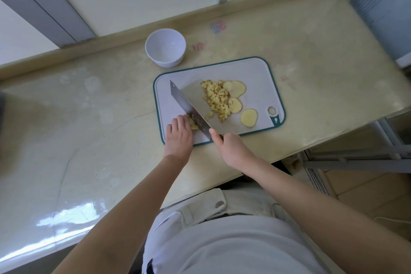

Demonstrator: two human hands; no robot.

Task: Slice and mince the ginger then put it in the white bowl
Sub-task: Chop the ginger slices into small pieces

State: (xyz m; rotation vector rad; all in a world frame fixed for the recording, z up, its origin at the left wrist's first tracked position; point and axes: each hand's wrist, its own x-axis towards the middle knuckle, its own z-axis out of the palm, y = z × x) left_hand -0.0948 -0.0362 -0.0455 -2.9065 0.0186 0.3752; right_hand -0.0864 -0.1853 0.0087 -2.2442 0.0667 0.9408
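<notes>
We had our right hand [231, 147] wrapped tight round the knife [189, 109] handle, blade angled across the board [255, 73], and our left hand [179, 133] curled over a small clump of ginger [194, 126] at the near left corner. The diced heap [216, 100] and a few whole slices [249, 118] lay to the right, the bowl [165, 48] empty beyond. For a clean mince, we judged: fingertips tucked back, knuckles guiding the blade, short rocking cuts.
</notes>
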